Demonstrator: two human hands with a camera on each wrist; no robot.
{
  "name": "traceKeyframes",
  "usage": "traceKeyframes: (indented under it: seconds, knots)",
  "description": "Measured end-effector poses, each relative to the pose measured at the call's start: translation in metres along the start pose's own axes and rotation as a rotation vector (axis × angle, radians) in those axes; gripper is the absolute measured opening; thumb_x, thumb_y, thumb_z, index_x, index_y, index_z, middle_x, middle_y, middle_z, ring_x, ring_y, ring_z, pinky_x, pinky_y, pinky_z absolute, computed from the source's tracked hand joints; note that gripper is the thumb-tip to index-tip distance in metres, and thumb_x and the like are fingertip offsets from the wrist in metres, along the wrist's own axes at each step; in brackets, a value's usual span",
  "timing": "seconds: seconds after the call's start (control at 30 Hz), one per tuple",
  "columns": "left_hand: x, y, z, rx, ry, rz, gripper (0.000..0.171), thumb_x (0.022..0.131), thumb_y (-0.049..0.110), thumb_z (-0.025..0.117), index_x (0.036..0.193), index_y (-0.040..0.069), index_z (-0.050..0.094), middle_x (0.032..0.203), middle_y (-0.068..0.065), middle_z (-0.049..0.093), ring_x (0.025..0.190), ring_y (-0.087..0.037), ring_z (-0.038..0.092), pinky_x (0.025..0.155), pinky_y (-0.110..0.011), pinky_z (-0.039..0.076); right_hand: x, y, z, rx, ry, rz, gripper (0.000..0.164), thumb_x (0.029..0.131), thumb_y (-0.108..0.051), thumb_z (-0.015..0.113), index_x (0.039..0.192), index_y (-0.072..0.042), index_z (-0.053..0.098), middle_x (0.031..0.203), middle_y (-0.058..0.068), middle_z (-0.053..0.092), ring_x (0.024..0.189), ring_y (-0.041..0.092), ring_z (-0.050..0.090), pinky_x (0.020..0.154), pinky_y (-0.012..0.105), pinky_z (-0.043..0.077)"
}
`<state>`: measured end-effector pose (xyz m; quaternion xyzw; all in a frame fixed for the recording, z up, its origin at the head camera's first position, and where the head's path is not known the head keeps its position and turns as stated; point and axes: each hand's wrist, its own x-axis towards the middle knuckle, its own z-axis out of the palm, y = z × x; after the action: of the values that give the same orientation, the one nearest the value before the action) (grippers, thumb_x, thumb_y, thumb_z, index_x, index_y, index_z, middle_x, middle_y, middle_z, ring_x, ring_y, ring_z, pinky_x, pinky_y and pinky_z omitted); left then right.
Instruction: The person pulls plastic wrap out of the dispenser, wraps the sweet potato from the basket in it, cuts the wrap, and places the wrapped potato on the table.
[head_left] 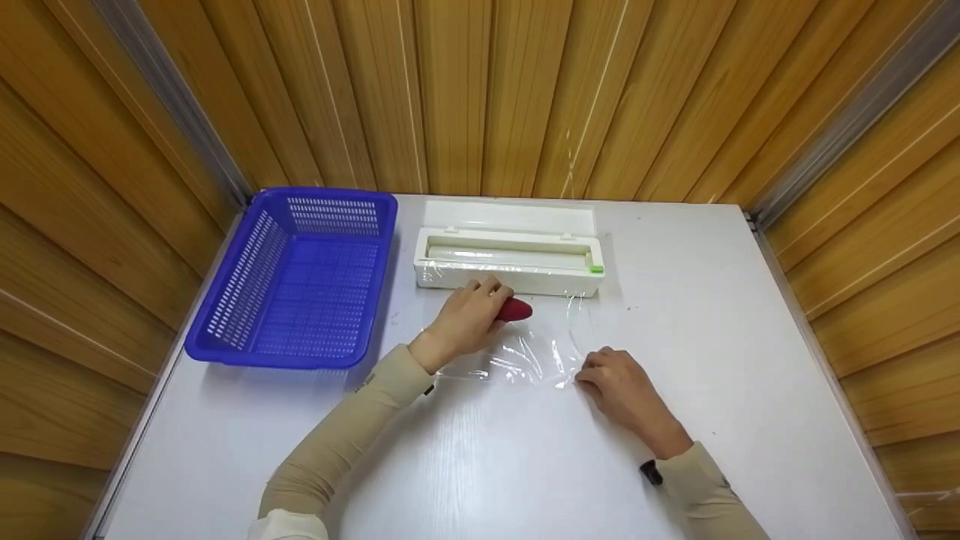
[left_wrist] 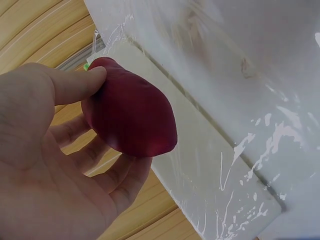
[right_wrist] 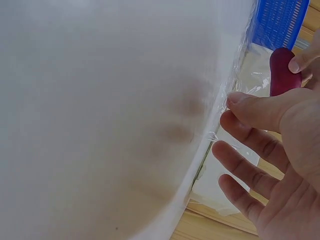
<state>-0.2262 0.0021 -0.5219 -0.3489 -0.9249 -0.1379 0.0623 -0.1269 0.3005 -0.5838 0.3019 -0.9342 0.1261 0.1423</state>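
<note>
Wood-plank walls [head_left: 525,90] close in on the back and both sides; white tabletop [head_left: 480,465] runs up to them. Blue basket [head_left: 271,360] at far left, its outer side along the table's left edge, far rim near the back wall. Narrow strip of tabletop between basket and white box [head_left: 517,282], which is set toward the back edge, long side facing the person, green tab [head_left: 596,268] at its right end. Clear film [head_left: 517,367] comes off the box toward the near side, wrinkled and shiny.

Left hand [head_left: 469,319]: thumb and fingers closed around red object [head_left: 516,309], just in front of the box, above the film area; can't tell if it touches film. Right hand [head_left: 619,386]: thumb and forefinger nearly together, pinching film's near right corner, other fingers loosely spread. Broad stretch of tabletop from right hand to right table edge, more along the near side; left arm crosses below basket, with less room there.
</note>
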Motion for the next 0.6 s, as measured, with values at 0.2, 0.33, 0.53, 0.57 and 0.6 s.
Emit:
traceKeyframes:
  seconds: [0.2, 0.33, 0.53, 0.57, 0.6]
  knots:
    - [-0.001, 0.001, 0.005, -0.013, -0.025, -0.009, 0.039, 0.097, 0.021, 0.078, 0.131, 0.009, 0.064, 0.122, -0.011, 0.068, 0.103, -0.036, 0.068, 0.090, -0.047, 0.059, 0.002, 0.000, 0.000, 0.008, -0.005, 0.007, 0.012, 0.081, -0.001, 0.090, 0.085, -0.011, 0.084, 0.085, 0.001, 0.073, 0.082, 0.022, 0.066, 0.077, 0.039, 0.056]
    - [-0.002, 0.002, 0.010, -0.013, -0.023, 0.003, 0.038, 0.096, 0.021, 0.079, 0.129, 0.010, 0.064, 0.121, -0.011, 0.068, 0.103, -0.036, 0.068, 0.091, -0.047, 0.059, 0.002, 0.000, 0.001, 0.012, -0.010, 0.004, 0.011, 0.082, -0.002, 0.090, 0.085, -0.011, 0.084, 0.085, 0.001, 0.073, 0.081, 0.021, 0.066, 0.077, 0.039, 0.056]
    - [-0.003, 0.004, 0.017, -0.006, -0.036, -0.001, 0.040, 0.098, 0.026, 0.078, 0.131, 0.009, 0.064, 0.124, -0.011, 0.068, 0.107, -0.035, 0.068, 0.090, -0.048, 0.060, 0.003, 0.000, 0.002, 0.014, -0.017, 0.005, 0.011, 0.082, -0.001, 0.089, 0.086, -0.010, 0.084, 0.086, 0.001, 0.073, 0.082, 0.021, 0.066, 0.077, 0.039, 0.056]
    - [-0.003, 0.005, 0.017, -0.005, -0.041, -0.003, 0.040, 0.098, 0.026, 0.078, 0.131, 0.009, 0.064, 0.125, -0.011, 0.068, 0.107, -0.035, 0.068, 0.090, -0.048, 0.060, 0.003, 0.000, 0.002, 0.012, -0.017, 0.004, 0.011, 0.082, -0.001, 0.089, 0.086, -0.010, 0.084, 0.086, 0.001, 0.073, 0.082, 0.021, 0.066, 0.077, 0.039, 0.056]
    - [-0.002, 0.005, 0.018, -0.001, -0.047, -0.005, 0.041, 0.097, 0.025, 0.079, 0.132, 0.008, 0.064, 0.125, -0.011, 0.068, 0.108, -0.035, 0.068, 0.090, -0.048, 0.060, 0.003, 0.000, 0.002, 0.012, -0.016, 0.004, 0.011, 0.082, -0.002, 0.089, 0.086, -0.010, 0.084, 0.086, 0.001, 0.073, 0.082, 0.021, 0.066, 0.078, 0.039, 0.056]
